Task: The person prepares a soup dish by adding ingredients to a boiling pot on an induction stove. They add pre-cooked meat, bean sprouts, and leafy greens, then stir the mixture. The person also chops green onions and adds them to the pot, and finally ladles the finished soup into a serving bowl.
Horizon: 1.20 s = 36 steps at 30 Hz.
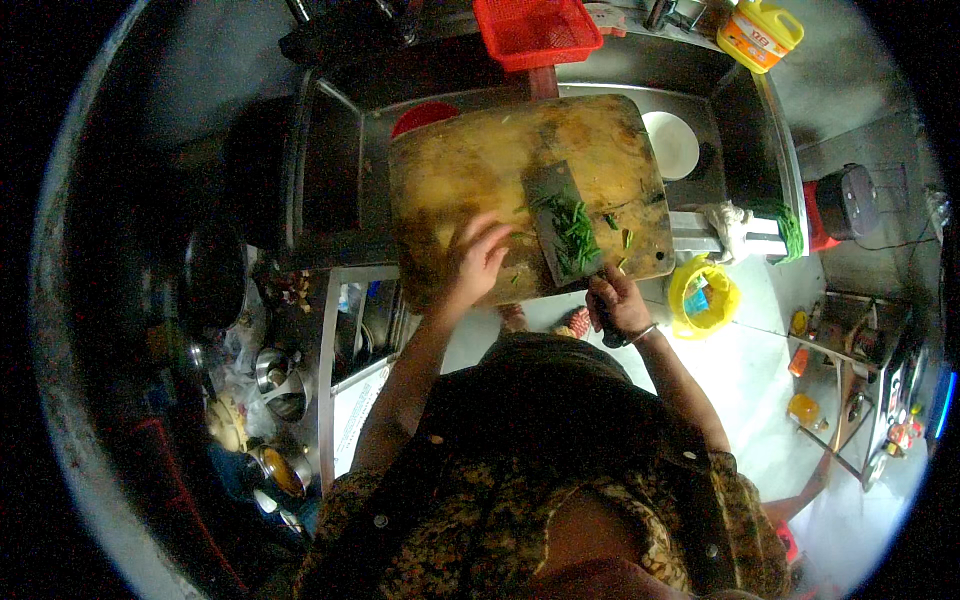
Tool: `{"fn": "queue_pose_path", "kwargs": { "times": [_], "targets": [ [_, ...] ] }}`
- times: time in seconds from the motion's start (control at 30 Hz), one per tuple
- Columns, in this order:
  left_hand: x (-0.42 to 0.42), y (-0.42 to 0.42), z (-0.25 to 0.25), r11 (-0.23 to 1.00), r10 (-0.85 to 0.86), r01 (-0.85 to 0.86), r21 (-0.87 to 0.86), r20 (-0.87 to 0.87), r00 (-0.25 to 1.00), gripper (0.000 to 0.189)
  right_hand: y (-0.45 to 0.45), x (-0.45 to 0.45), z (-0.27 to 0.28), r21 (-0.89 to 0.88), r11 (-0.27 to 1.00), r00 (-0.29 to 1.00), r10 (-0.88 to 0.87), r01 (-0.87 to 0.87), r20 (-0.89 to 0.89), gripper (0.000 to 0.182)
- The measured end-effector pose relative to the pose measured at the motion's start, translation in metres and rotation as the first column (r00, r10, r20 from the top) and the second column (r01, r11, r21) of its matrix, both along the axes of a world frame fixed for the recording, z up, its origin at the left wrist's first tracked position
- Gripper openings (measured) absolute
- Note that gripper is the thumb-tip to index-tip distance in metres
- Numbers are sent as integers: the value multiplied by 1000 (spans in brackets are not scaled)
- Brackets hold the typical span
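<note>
A worn wooden cutting board (472, 165) lies across the sink. My right hand (619, 300) grips the handle of a cleaver (551, 180), whose broad blade lies flat over the board. Chopped green vegetable pieces (574, 232) are heaped on the blade. A few more green bits (627, 238) are scattered on the board to the right of the blade. My left hand (480, 259), slightly blurred, is over the board's lower left part with its fingers apart, left of the cleaver and holding nothing.
A red plastic basket (540, 34) stands beyond the board. In the sink at right sits a white bowl (671, 146). Cloths (727, 225) hang on the sink's front edge above a bin with a yellow bag (682, 300). A yellow jug (761, 37) stands far right.
</note>
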State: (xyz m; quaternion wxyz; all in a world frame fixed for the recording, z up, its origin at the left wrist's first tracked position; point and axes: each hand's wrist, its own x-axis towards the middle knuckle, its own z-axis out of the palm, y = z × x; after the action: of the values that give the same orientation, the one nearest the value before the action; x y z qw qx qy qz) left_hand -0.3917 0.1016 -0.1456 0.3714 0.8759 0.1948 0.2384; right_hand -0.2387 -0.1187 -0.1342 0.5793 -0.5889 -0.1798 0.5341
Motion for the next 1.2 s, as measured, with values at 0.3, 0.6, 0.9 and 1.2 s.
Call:
{"fn": "queue_pose_path", "kwargs": {
  "times": [0.3,0.6,0.9,1.2],
  "targets": [
    [13,-24,-8,953,283,-278,120,-31,959,43,13,-28,3,-23,994,993,102,-103,-54,20],
    [30,-47,-9,914,380,-364,-178,63,923,30,17,-25,12,-51,985,980,159,-166,-118,18],
    [45,-55,1,939,335,-329,98,-57,941,68,20,-34,6,4,990,973,142,-144,-183,16],
    [71,-69,56,993,79,-76,86,-33,996,83,15,-33,36,46,998,999,33,-34,23,19]
  ]
}}
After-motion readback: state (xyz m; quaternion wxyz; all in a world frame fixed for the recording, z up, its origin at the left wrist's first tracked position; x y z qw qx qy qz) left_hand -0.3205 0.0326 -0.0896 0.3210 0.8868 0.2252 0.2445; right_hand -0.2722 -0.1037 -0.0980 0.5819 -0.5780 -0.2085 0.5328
